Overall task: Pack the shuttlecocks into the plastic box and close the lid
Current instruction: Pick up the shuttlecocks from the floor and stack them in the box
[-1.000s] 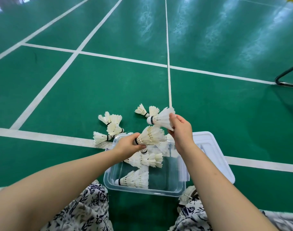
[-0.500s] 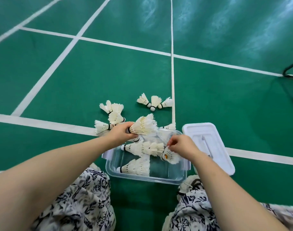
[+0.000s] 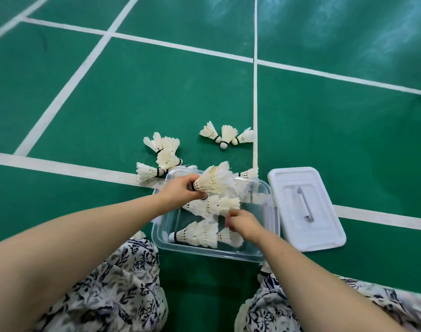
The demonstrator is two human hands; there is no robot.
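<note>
A clear plastic box point(image 3: 271, 212) sits open on the green floor between my knees. Inside lie shuttlecocks, one row point(image 3: 197, 234) at the near side and another point(image 3: 219, 205) in the middle. My left hand point(image 3: 180, 191) hovers over the box's far left corner, shut on the cork end of a nested stack of shuttlecocks point(image 3: 215, 180). My right hand point(image 3: 244, 225) is down inside the box, fingers pinched on a shuttlecock point(image 3: 229, 237) beside the near row. The white lid point(image 3: 305, 207) lies flat to the right of the box.
Loose shuttlecocks lie on the floor beyond the box: three point(image 3: 226, 136) by the white centre line, several point(image 3: 161, 155) at the far left corner, one point(image 3: 249, 173) just behind the rim. My patterned-trousered knees point(image 3: 104, 291) flank the box.
My right hand brought its shuttlecock from above the floor pile down into the box, then toward the near side. The left hand has kept its stack over the far left corner.
</note>
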